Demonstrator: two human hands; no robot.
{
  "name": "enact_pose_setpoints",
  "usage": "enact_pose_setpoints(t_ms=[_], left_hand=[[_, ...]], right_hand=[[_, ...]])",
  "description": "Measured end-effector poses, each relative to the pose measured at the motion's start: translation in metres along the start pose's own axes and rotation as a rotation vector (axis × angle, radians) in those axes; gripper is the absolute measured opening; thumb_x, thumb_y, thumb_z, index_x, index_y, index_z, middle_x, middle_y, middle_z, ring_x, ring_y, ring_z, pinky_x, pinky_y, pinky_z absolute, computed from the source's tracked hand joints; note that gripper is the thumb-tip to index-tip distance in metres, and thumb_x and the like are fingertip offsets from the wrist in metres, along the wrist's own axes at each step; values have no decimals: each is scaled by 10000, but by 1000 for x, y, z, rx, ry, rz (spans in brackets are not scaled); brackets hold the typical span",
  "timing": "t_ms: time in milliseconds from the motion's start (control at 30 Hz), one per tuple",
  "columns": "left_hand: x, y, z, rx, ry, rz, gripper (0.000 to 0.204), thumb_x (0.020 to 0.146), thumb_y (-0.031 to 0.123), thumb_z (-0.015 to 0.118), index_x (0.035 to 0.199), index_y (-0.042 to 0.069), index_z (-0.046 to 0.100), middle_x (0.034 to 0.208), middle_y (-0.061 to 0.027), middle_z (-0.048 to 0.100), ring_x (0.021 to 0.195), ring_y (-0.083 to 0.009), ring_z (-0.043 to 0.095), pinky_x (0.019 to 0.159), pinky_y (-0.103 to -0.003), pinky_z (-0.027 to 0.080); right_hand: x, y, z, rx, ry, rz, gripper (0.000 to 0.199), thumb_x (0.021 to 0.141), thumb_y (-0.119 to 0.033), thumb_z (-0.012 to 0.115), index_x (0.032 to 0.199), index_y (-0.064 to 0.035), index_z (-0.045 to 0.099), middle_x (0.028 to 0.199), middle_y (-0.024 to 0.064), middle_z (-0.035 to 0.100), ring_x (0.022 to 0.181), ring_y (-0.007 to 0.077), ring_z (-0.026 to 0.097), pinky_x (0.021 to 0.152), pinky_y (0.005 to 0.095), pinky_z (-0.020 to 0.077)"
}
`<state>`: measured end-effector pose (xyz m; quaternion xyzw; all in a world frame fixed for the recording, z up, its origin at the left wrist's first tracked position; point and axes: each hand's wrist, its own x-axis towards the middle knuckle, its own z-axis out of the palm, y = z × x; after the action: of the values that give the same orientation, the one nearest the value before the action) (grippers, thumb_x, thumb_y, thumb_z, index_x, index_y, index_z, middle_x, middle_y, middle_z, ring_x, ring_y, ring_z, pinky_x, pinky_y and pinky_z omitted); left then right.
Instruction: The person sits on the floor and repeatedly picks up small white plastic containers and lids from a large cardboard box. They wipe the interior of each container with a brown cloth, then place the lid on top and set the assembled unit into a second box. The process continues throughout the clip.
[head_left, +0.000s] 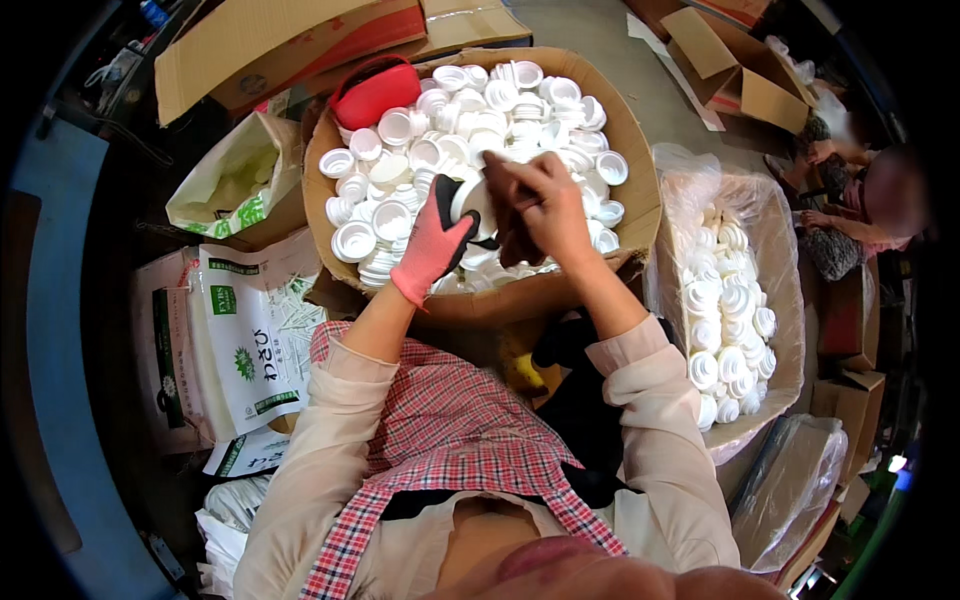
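My left hand (437, 245), in a pink glove with black fingers, grips a white plastic cap (466, 200). Close against it, my bare right hand (556, 215) has its fingers bent around a dark brown, cloth-like piece (511, 205); its exact kind is unclear. Both hands are above the near half of a large cardboard box (640, 165) heaped with loose white ridged caps (393, 219). On the caps at the box's far left corner lies a red rounded pouch or case (378, 93).
Right of the box stands a plastic-lined carton (783, 345) holding more white caps. At left are an open white bag (240, 175) and a printed white sack (245, 330) with thin pale pieces. Another person (850, 215) sits at far right, near an open carton (735, 70).
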<state>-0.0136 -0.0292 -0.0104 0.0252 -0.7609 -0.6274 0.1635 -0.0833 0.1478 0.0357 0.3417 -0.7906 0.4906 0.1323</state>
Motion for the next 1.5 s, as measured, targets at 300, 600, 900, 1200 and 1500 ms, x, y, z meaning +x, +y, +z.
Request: enact_pose_setpoints(t_ms=[300,600,900,1200,1500], left_hand=[[14,32,-9,296,-332,286,607,845,168,620,1385,48,370,1276,-125,526,1122,-219,561,937,-339,476],[18,-19,-7,-466,-398,-166,481,781,301,691,1176,58,564,1124,-98,631,1050,-201,588,1014,-370,375],[29,-41,-65,684,-388,244,319,916,235,506,1115,5,602,1055,-172,658,939,-318,640,827,-363,499],[52,-55,-14,1281,-169,-2,517,780,332,695,1239,157,535,1306,-140,489,1208,-354,449,912,-487,424],[72,-49,-18,863,-134,-223,515,719,263,750,1155,43,586,1178,-128,586,1158,-283,538,917,-402,447]], right_hand=[[-2,-2,12,111,-38,-13,477,665,124,553,1094,-70,632,925,134,537,883,310,558,786,337,466],[-10,-3,11,75,-510,-286,414,621,100,613,987,-90,655,946,89,540,826,265,585,706,322,487],[-22,42,-45,-91,-366,117,372,709,68,547,1011,-113,668,964,113,570,849,332,614,762,376,506],[-24,49,-53,-111,-355,170,376,691,76,542,1017,-76,654,939,128,563,891,336,590,786,376,480],[-23,46,-40,60,-310,79,388,701,47,579,1055,-93,657,928,128,557,898,336,585,784,363,485]])
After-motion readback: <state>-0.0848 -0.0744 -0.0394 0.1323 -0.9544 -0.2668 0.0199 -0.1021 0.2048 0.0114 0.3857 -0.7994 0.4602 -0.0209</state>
